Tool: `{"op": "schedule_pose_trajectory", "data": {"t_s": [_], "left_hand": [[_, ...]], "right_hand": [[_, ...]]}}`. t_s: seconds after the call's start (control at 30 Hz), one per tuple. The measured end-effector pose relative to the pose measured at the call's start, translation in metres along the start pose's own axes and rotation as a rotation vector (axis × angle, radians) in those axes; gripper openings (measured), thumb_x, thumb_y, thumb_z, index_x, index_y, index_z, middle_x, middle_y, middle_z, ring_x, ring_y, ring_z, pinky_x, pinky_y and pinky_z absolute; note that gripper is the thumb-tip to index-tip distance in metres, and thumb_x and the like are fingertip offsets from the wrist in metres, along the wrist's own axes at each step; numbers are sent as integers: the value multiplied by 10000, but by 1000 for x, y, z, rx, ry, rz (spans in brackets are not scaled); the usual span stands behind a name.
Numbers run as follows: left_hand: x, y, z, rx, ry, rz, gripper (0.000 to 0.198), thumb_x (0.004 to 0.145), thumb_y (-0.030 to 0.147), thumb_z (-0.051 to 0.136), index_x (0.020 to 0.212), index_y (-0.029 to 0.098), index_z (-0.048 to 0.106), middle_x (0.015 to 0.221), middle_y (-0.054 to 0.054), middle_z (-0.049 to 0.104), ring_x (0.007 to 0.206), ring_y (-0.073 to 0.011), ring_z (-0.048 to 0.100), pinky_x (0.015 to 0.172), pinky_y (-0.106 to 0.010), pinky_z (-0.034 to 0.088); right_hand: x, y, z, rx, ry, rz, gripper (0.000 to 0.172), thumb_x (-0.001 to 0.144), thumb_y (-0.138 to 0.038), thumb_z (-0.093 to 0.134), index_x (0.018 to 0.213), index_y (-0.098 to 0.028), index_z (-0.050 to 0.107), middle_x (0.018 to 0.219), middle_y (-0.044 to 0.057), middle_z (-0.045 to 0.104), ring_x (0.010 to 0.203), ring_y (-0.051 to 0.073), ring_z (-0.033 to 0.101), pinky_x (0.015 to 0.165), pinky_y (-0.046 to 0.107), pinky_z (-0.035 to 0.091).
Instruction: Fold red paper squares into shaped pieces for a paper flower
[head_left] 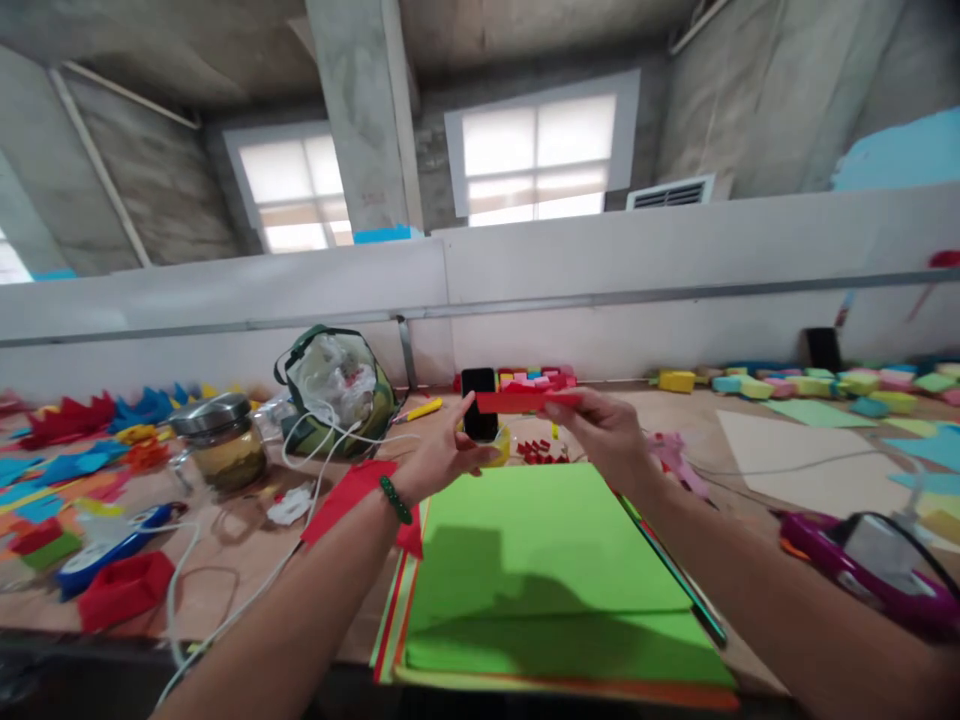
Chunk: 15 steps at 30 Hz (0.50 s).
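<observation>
A narrow red paper strip (pixel 514 402) is stretched level above the table, in front of an upright black phone (pixel 478 382). My left hand (pixel 442 455), with a dark green bead bracelet on the wrist, has its fingers at the strip's left end. The right end is pinched between the thumb and fingers of my right hand (pixel 604 430). Below both hands lies a stack of paper with bright green sheets (pixel 540 560) on top. Small red folded pieces (pixel 541 453) and a yellow ring-shaped object (pixel 501 447), perhaps a tape roll, sit just beyond the stack.
Red paper (pixel 352 500) lies left of the stack. Farther left are a lidded glass jar (pixel 225 440), a green bag (pixel 337 385), white cables and a blue tool (pixel 112 550). A yellow cutter (pixel 420 409) rests behind. At right stands a purple device (pixel 862 570), near folded paper pieces.
</observation>
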<state>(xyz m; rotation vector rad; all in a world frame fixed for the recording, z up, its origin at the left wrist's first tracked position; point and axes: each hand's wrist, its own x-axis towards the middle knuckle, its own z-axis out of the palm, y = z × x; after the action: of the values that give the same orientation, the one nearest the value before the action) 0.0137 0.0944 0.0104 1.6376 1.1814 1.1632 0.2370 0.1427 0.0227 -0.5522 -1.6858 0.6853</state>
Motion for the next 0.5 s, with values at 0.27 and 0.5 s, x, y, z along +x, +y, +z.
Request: {"op": "schedule_pose_trajectory", "data": {"t_s": [0.27,0.5], "left_hand": [[16,-61,6,-51,-71,109,633,749,542,678,1219,119,646,1014,-166,716,942,-280,638,875,-409,466],[13,-80,-7,206,-179,15,432,708,328,721,1104,155,718,962,-123,726,895,-245,644,808,-348,496]], "right_hand": [[-19,52,28,-40,-183,-58,170,779,-355,702,825,-198,748,797,66,723,739,189,673,637,292,549],[-28,64,13,-140,-345,-15,102,791,-271,664,781,-198,735,813,70,728,769,186,675,673,299,549]]}}
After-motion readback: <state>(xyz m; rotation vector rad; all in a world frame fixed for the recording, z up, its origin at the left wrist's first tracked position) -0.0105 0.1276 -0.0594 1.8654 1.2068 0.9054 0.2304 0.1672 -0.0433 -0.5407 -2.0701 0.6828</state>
